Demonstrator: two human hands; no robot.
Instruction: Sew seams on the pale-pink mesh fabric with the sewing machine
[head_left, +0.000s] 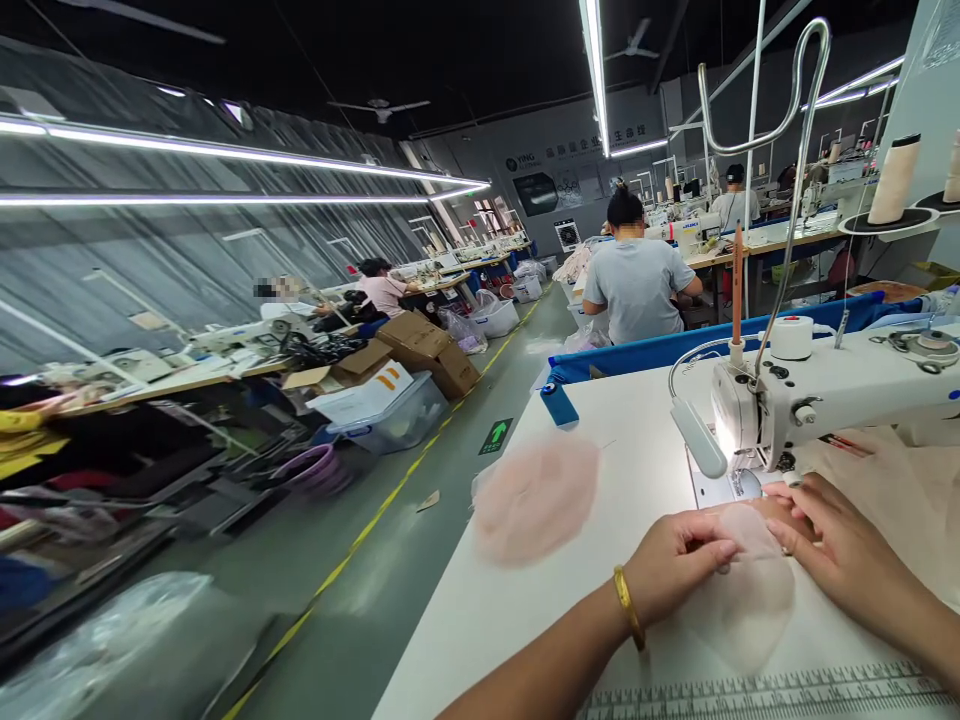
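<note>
Both my hands are at the front of a white sewing machine (840, 400), just below its lit needle area. My left hand (679, 560), with a gold bangle at the wrist, pinches a sheer pale pink fabric piece (757, 600) between thumb and fingers. From the other side my right hand (832, 545) grips the same piece, its fingertips close to the presser foot. The lower part of the fabric hangs towards me over the white tabletop (622, 620). A blurred heap of similar pink fabric (538, 500) lies to the left.
A ruler strip (765, 692) runs along the table's front edge. A small blue object (559, 404) lies at the far left corner, near a blue cloth trough (622, 362). Beyond the aisle stand cardboard boxes (427, 350) and a plastic bin (394, 415). A seated person (637, 285) works ahead.
</note>
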